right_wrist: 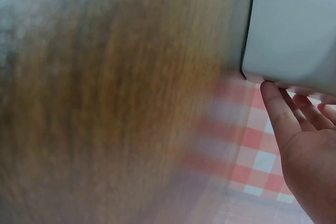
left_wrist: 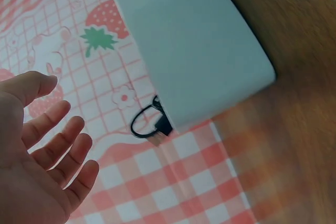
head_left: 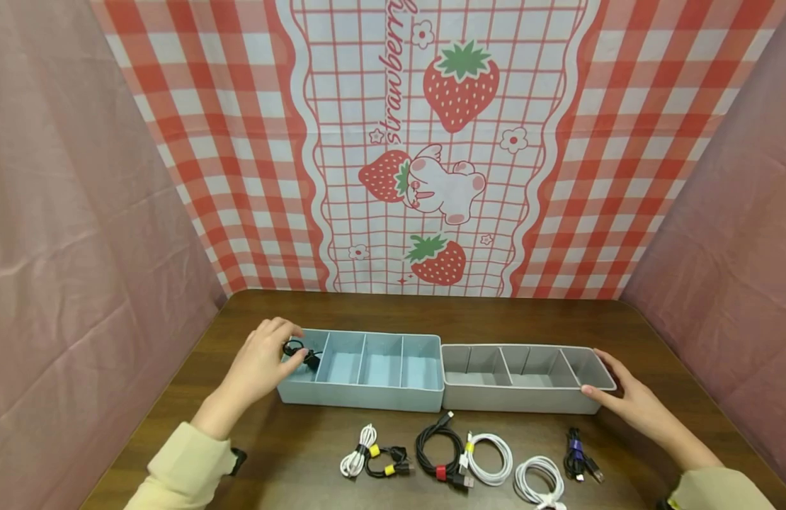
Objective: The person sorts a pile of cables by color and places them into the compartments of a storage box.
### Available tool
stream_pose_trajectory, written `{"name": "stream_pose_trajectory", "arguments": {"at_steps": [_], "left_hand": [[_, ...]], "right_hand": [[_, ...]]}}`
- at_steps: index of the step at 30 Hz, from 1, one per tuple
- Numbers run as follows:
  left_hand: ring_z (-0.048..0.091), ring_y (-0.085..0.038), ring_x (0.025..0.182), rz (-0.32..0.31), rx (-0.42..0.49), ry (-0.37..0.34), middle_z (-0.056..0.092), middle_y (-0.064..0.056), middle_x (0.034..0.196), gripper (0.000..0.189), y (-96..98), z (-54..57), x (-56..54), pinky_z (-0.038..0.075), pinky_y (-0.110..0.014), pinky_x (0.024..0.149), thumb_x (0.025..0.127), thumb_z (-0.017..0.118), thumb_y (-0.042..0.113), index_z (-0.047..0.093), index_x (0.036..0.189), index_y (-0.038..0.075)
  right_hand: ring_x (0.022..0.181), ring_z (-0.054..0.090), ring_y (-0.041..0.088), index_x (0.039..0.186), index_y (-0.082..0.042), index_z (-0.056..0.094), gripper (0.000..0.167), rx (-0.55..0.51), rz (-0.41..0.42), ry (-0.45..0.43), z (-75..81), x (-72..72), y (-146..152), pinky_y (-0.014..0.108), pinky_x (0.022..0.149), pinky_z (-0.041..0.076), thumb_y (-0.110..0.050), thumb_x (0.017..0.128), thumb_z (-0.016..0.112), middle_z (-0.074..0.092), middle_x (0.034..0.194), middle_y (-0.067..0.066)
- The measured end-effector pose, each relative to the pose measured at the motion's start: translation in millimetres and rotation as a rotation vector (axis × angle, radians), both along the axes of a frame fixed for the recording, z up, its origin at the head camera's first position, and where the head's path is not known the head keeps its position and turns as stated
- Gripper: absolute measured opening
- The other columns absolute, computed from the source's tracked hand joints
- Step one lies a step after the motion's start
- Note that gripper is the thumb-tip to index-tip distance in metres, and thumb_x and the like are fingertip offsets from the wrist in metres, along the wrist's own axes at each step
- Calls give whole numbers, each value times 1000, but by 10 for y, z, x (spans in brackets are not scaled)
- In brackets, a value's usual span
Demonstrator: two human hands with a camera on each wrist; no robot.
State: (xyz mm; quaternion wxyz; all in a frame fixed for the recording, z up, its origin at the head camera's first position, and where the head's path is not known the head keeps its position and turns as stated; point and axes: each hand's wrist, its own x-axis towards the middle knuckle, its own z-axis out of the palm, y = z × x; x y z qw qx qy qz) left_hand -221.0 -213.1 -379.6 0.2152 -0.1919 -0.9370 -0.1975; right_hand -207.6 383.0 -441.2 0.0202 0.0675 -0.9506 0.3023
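One hand (head_left: 631,402) — the right — holds the grey organizer (head_left: 520,399).

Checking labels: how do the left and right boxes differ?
The left box is light blue, the right box grey. A black cable shows at the left box's left end; no cable shows in the right box. The left hand hovers over the left box; the right hand touches the right box. Both are long, open-topped and divided.

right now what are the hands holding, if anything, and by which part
The right hand holds the grey box by its right end, thumb at the near corner. The left hand, near the black cable, holds nothing.
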Motion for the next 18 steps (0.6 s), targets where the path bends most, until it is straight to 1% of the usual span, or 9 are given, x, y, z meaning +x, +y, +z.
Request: {"name": "stream_pose_trajectory", "arguments": {"at_steps": [4, 9, 13, 18], "left_hand": [[53, -23, 92, -24, 3, -1, 61, -5, 100, 26, 76, 55, 67, 43, -44, 80, 81, 74, 22, 65, 102, 9], [53, -24, 96, -50, -15, 21, 61, -5, 102, 29, 169, 105, 140, 43, -46, 84, 81, 74, 24, 64, 104, 10], [53, -23, 97, -68, -31, 51, 61, -4, 103, 30, 234, 132, 193, 43, -46, 84, 81, 74, 26, 64, 104, 11], [54, -22, 98, -103, -29, 101, 60, -3, 104, 32, 312, 156, 249, 43, -45, 83, 78, 76, 26, 64, 105, 12]], "right_hand": [[118, 37, 59, 150, -3, 12, 83, 2, -5, -10, -2, 7, 2, 67, 83, 36, -37, 91, 60, 29, 140, 38], [118, 37, 57, 150, -3, 12, 83, -7, 0, -3, -15, 5, 11, 66, 84, 37, -36, 91, 60, 29, 140, 38], [119, 38, 56, 150, -3, 12, 82, -15, 4, 3, -23, 3, 15, 65, 84, 37, -35, 91, 61, 30, 140, 37], [118, 38, 54, 149, -3, 13, 82, -21, 6, 9, -27, 1, 15, 64, 84, 37, -35, 91, 61, 30, 140, 37]]}}
